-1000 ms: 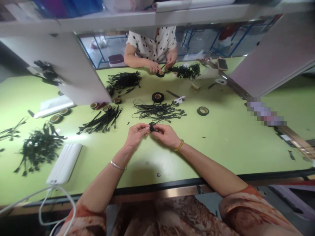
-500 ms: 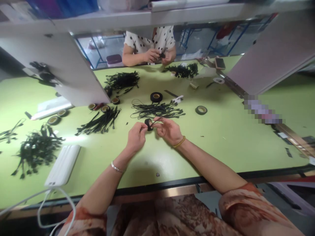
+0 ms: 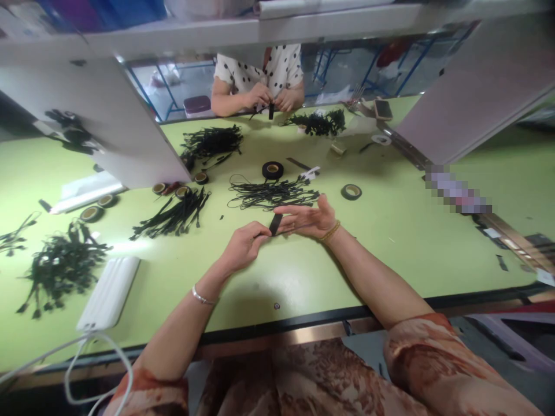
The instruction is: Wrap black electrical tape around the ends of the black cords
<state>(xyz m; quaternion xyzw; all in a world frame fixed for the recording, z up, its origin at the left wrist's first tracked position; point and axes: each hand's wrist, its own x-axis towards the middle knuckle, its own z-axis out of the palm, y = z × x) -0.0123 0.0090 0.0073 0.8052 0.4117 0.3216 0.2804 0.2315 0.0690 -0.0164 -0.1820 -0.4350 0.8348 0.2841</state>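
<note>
My left hand [image 3: 243,247] is closed in a pinch, with a roll of black tape [image 3: 276,224] at its fingertips. The roll is turned nearly edge-on; a thin dark piece shows between the fingers, too small to make out. My right hand [image 3: 307,221] is open, palm partly up and thumb raised, its stretched fingers reaching to the roll's right side. Just beyond both hands lies a bunch of thin black cables [image 3: 269,192]. Another black tape roll [image 3: 273,170] rests behind the bunch, and one more tape roll [image 3: 351,192] lies to the right.
More black cable bundles [image 3: 173,215] lie left on the green table [image 3: 329,266]. A white power bank [image 3: 109,293] with white cords sits front left. White panels [image 3: 125,121] stand at both sides. Across the table, a co-worker's hands [image 3: 271,99] hold a black item.
My right hand has opened, its fingers straightening and thumb lifting, and shifted slightly right. The tape roll has turned edge-on and moved a little right. The co-worker's hands have lowered the black item.
</note>
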